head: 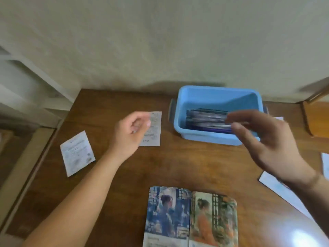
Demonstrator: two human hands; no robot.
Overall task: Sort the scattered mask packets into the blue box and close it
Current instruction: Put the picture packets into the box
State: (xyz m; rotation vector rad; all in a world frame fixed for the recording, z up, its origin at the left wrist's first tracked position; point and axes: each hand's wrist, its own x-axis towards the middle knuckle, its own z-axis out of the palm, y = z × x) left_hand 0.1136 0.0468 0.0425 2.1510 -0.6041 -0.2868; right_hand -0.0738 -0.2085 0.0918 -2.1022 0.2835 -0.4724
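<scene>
blue box (181, 111) sits open at the back right of the wooden counter (178, 166), close to the wall, no lid on it. inside: a stack of mask packets (204, 118) lying flat, dark blue and silvery edges showing.

left hand (130, 132) is left of the box, fingers curled, thumb and fingertips pinching a white packet (154, 129) with small print facing the camera. packet is upright-ish in the hand, above the counter, just beside the box's left wall but apart from it.

right hand (263, 139) hovers over the near right corner of the box, fingers spread and loosely bent, blurred by motion. holds nothing as far as i can see.

another white printed packet (76, 154) lies flat on the counter further left, tilted, well apart from the box.

two illustrated packets (192, 216) lie side by side at the near edge, one bluish, one orange-green, touching along their long edges.

a pale packet (274, 184) with a dark border lies under the right forearm, partly hidden. another pale packet edge (325, 164) shows at the far right, cut off by the frame.
</scene>
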